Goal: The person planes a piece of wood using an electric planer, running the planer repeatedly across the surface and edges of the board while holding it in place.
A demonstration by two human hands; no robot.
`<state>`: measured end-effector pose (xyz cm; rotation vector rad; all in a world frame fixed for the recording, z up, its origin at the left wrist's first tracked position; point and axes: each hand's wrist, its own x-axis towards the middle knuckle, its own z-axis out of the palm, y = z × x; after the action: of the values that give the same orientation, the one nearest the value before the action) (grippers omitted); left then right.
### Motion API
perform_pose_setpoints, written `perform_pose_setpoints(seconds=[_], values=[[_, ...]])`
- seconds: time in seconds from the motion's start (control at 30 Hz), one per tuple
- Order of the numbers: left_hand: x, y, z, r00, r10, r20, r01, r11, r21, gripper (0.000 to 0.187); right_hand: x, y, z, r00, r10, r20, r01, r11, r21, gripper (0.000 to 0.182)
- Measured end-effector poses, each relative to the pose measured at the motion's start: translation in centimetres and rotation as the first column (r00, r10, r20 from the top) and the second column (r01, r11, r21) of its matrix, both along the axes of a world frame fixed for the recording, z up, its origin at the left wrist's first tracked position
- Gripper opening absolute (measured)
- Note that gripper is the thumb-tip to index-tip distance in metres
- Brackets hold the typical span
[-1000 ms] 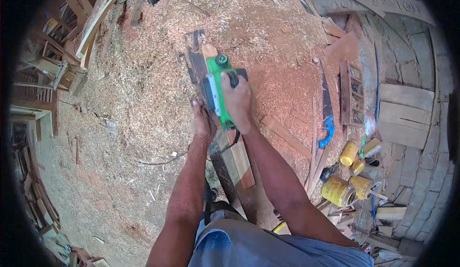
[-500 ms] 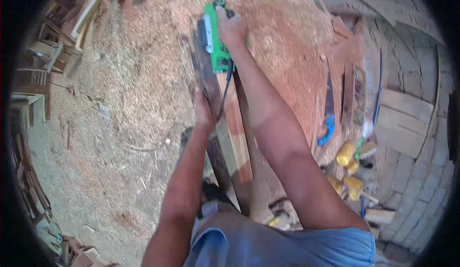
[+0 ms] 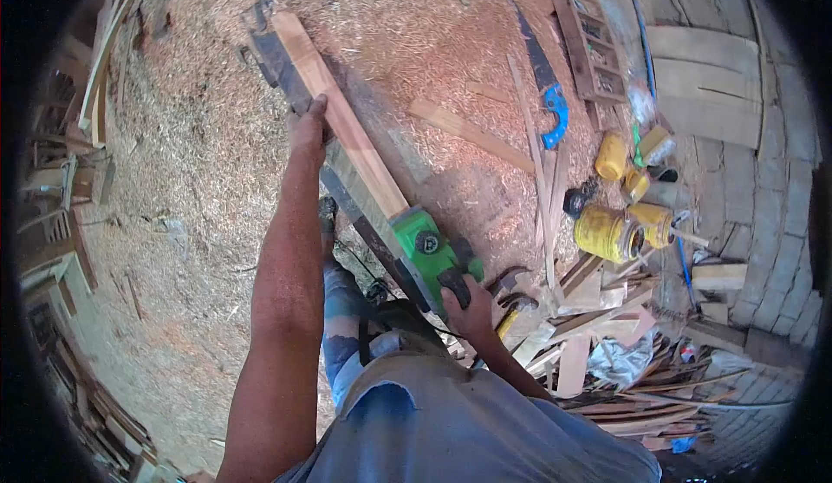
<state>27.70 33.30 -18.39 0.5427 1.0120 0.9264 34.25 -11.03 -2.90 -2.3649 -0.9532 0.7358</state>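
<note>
A green electric planer (image 3: 422,249) rests on the near end of a narrow wooden board (image 3: 351,127). My right hand (image 3: 474,311) is closed around the planer's black rear handle. My left hand (image 3: 308,129) grips the board's left edge farther up, with fingertips against the wood. Beneath the board runs a dark, worn support beam (image 3: 354,205), tilted up to the left in view. The planer's underside is hidden against the board.
Wood shavings cover the floor (image 3: 208,136). On the right lie a blue-handled handsaw (image 3: 555,114), a loose wood strip (image 3: 472,133), yellow containers (image 3: 602,233) and a wooden crate (image 3: 598,49). Offcuts (image 3: 576,362) are heaped at the lower right. A hammer (image 3: 517,303) lies near the planer.
The planer, in my right hand, has come from the board's far end to its near end. My left hand has moved up and left in view onto the board. The view has turned.
</note>
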Motion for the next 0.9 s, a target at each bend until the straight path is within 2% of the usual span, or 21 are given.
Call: perform_pose_setpoints(seconds=[0.1, 0.13, 0.23, 0.3, 0.37, 0.4, 0.47, 0.53, 0.63, 0.73, 0.77, 0.9], values=[[0.2, 0.3, -0.7, 1.0, 0.003, -0.005, -0.003, 1.0, -0.01, 0.058, -0.1, 0.2, -1.7, 0.986, 0.038, 0.165, -0.044, 0.999, 0.029, 0.049], [0.0, 0.2, -0.3, 0.998, -0.062, 0.003, 0.062, 0.997, -0.034, 0.055, -0.2, 1.2, -1.3, 0.988, 0.017, 0.153, -0.025, 0.999, 0.047, 0.049], [-0.1, 0.2, 0.8, 0.996, -0.077, 0.034, 0.077, 0.997, -0.009, 0.053, -0.6, 4.5, -0.8, 0.99, -0.02, 0.138, 0.008, 0.996, 0.087, 0.045], [0.2, 0.0, 1.7, 0.999, -0.034, 0.017, 0.034, 0.999, -0.001, 0.06, -0.7, 6.0, -1.4, 0.986, -0.032, 0.164, 0.016, 0.995, 0.095, 0.038], [0.1, 0.1, 0.1, 0.999, -0.032, 0.013, 0.031, 0.999, 0.009, 0.065, -0.7, 8.8, 0.1, 0.994, -0.042, 0.1, 0.038, 0.999, 0.039, 0.045], [-0.3, 0.6, -0.5, 0.993, -0.099, 0.063, 0.1, 0.995, -0.01, 0.078, -0.6, 10.2, 0.6, 0.996, -0.047, 0.07, 0.047, 0.999, 0.008, 0.049], [-0.6, 0.6, -1.6, 0.996, -0.083, 0.025, 0.083, 0.997, -0.003, 0.083, -0.3, 11.9, -0.2, 0.991, -0.032, 0.13, 0.023, 0.997, 0.071, 0.049], [-0.6, 0.0, 0.7, 0.996, -0.083, -0.022, 0.082, 0.996, -0.02, 0.092, -0.1, 14.2, 0.0, 0.985, -0.035, 0.171, 0.018, 0.995, 0.1, 0.049], [-0.8, -0.3, 0.2, 0.999, -0.055, 0.003, 0.055, 0.997, -0.047, 0.087, 0.0, 18.1, 1.9, 0.988, -0.047, 0.15, 0.033, 0.995, 0.091, 0.049], [-1.3, 0.5, -1.8, 0.917, -0.03, 0.398, 0.05, 0.998, -0.039, 0.077, 0.4, 21.3, 1.9, 0.994, -0.051, 0.097, 0.04, 0.994, 0.106, 0.051], [-1.4, 0.6, -2.5, 0.91, -0.012, 0.415, 0.038, 0.998, -0.056, 0.074, 0.3, 22.0, 1.2, 0.992, -0.064, 0.111, 0.051, 0.991, 0.123, 0.051], [-1.6, -0.4, 2.2, 0.88, 0.07, 0.469, -0.012, 0.992, -0.125, 0.077, 0.8, 26.3, 0.8, 0.983, -0.036, 0.18, -0.002, 0.978, 0.209, 0.055]])
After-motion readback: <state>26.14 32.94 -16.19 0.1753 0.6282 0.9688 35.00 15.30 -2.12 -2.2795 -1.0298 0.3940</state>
